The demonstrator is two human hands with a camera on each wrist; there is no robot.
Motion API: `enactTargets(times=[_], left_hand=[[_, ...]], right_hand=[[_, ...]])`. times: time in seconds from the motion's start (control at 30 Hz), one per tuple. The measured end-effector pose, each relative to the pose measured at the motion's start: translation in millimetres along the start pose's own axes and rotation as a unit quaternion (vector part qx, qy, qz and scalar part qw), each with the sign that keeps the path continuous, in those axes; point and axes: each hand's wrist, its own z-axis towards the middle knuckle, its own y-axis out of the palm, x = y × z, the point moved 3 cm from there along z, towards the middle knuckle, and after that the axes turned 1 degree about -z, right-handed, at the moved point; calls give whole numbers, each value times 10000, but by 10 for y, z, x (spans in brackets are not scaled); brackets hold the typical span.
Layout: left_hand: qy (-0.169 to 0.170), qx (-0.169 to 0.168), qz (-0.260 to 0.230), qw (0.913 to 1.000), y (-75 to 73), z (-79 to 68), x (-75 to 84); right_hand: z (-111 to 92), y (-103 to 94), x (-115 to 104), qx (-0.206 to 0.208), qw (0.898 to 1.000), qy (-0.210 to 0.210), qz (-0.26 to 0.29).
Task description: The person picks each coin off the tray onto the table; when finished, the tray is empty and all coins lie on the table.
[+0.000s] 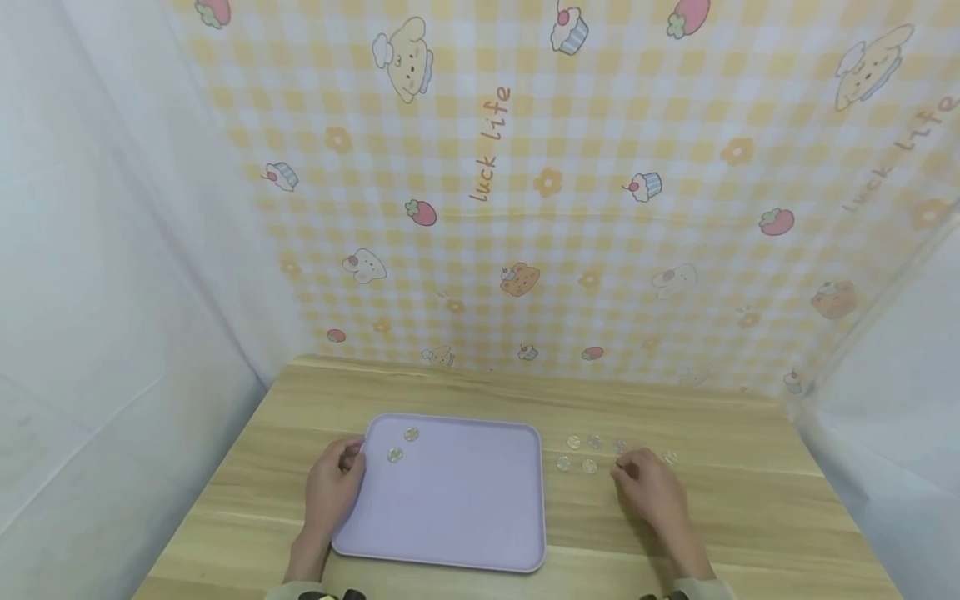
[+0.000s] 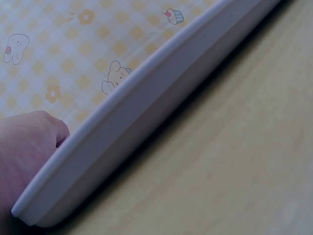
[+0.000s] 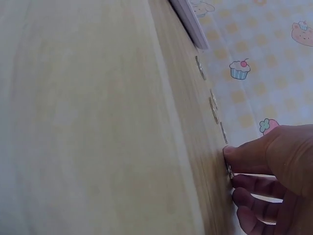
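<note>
A shallow lilac tray (image 1: 450, 500) lies on the wooden table, with two small shiny coin-like discs (image 1: 395, 455) near its far left corner. My left hand (image 1: 333, 483) holds the tray's left rim, fingers bent at the edge; the left wrist view has the tray's side wall (image 2: 146, 105) hiding part of that hand. Right of the tray, my right hand (image 1: 654, 492) pinches a disc (image 3: 230, 170) between thumb and fingers at the tabletop. Several more discs (image 1: 573, 442) lie flat between hand and tray, and one disc (image 1: 671, 457) sits beyond the hand to the right.
The wood-grain table (image 1: 600, 558) meets a yellow checked cloth backdrop (image 1: 525, 233) along its far edge. White cloth hangs at the left side (image 1: 112, 292) and at the right side (image 1: 892, 400).
</note>
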Motion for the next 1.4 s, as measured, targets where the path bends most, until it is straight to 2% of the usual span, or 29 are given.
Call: enactTargets(times=[0.33, 0.57, 0.73, 0.87, 0.97, 1.23, 1.4], left_hand=[[-20, -25, -18, 10000, 31, -3, 14], [16, 24, -44, 10000, 14, 2, 6], [12, 49, -61, 10000, 0, -15, -16], [42, 74, -43, 10000, 2, -15, -22], [61, 52, -45, 10000, 6, -11, -15], [-188, -169, -8, 9997, -2, 5, -12], [-184, -178, -31, 9997, -10, 4, -10]], right_hand=[[2, -8, 110, -297, 9994, 100, 178], [17, -64, 98, -17, 9995, 34, 301], [48, -84, -75, 269, 9986, 24, 458], [87, -54, -258, 459, 9969, -218, 595], [111, -13, -385, 502, 9956, -408, 676], [179, 109, -676, 648, 9921, -726, 788], [197, 209, -827, 644, 9889, -967, 929]])
